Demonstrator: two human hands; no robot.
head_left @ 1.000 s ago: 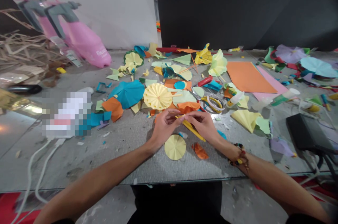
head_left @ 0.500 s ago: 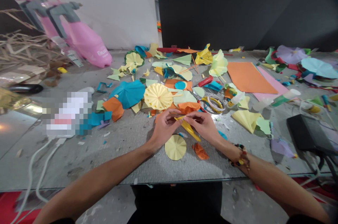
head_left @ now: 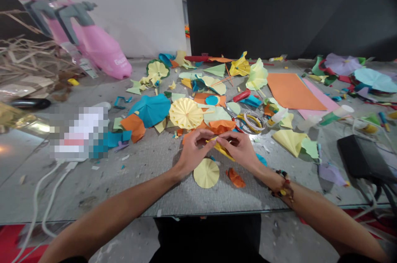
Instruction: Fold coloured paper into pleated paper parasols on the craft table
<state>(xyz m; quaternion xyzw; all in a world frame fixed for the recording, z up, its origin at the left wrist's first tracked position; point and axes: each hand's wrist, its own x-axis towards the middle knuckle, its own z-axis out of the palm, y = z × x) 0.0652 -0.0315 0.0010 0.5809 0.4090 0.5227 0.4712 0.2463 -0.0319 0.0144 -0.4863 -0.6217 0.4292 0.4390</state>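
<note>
Between my two hands is a narrow folded piece of yellow paper (head_left: 226,152), pinched at its upper end. My left hand (head_left: 196,147) is closed, thumb and fingertips on the paper's left side. My right hand (head_left: 239,148) is closed on it from the other side, and its fingers hide part of the paper. Just below my hands, a pale yellow creased paper disc (head_left: 206,173) lies flat on the table. Beside it rests a crumpled orange paper scrap (head_left: 235,178). Beyond my fingers are a scalloped yellow paper disc (head_left: 186,113) and a blue pleated paper piece (head_left: 150,111).
Pink spray bottles (head_left: 105,52) stand at the back left. A blurred-out device (head_left: 81,132) with white cables lies on the left. Scissors (head_left: 240,96), tape rolls (head_left: 252,121) and orange sheets (head_left: 293,91) lie beyond my hands. A black power adapter (head_left: 361,155) sits at right.
The yellow paper has turned slightly between my fingers, and its lower end now shows less below my right hand. Both hands stay in nearly the same place.
</note>
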